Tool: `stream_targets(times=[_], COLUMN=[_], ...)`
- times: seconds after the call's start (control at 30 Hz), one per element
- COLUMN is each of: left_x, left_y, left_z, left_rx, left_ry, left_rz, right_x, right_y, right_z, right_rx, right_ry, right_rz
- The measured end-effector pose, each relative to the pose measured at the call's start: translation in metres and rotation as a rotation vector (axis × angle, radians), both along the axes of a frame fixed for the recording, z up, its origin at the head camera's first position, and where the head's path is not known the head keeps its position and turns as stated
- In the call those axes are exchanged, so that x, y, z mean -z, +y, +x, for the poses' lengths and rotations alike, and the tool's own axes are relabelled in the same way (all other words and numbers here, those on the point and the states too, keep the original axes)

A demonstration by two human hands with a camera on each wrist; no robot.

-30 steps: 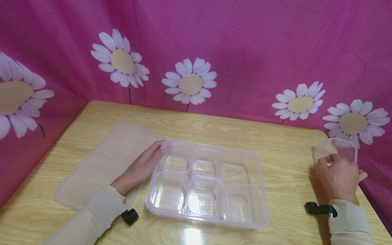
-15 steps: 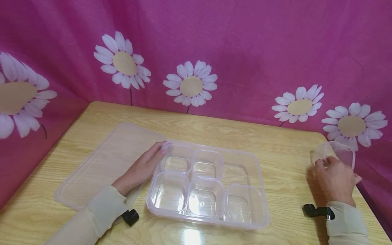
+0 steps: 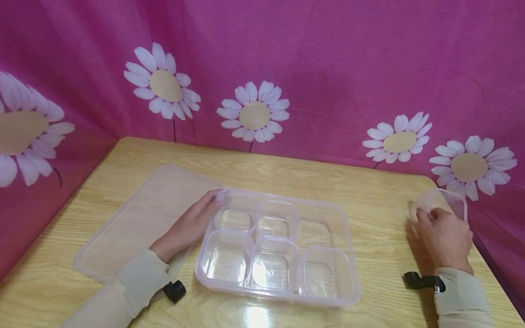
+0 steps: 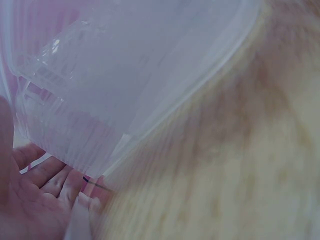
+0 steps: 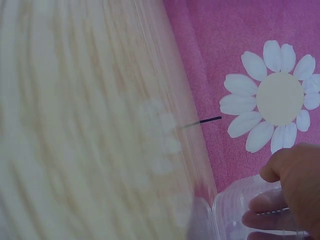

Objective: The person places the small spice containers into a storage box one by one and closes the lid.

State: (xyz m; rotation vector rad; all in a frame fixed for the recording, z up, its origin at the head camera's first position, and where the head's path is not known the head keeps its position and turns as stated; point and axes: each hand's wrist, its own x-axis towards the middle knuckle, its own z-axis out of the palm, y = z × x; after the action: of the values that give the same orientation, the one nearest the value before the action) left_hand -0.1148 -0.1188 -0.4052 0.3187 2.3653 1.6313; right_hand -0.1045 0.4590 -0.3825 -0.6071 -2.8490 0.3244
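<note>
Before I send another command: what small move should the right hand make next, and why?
I'd probably carry the clear cup left, toward the large box. The right hand holds that cup at the table's right side, while five similar cups sit in the box and its far right corner has none. The left hand grips the box's left side.

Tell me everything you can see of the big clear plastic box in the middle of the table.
This large, clear, rectangular plastic box has rounded corners and a rim with a faint pinkish tint. It stands open side up on the light wood-grain table. Five small, clear, square plastic containers sit inside in two rows; the far right spot holds none. The person's left hand holds its far left corner. Light glints off the plastic.
</note>
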Motion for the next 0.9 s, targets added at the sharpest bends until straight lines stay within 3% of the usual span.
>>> stream_targets(times=[0.43,0.73,0.9], left_x=[-0.001,-0.001,0.0], left_y=[0.0,0.0,0.0], left_z=[0.001,0.001,0.001], left_rx=[0.01,0.008,0.008], left_ry=[0.005,0.005,0.0], left_rz=[0.011,0.019,0.023], right_x=[0.002,0.002,0.0], right_y=[-0.01,-0.017,-0.02], right_z=[-0.005,-0.004,-0.004], right_rx=[-0.059,-0.142,-0.161], right_ry=[0.046,0.117,0.086], right_rz=[0.03,0.068,0.06])
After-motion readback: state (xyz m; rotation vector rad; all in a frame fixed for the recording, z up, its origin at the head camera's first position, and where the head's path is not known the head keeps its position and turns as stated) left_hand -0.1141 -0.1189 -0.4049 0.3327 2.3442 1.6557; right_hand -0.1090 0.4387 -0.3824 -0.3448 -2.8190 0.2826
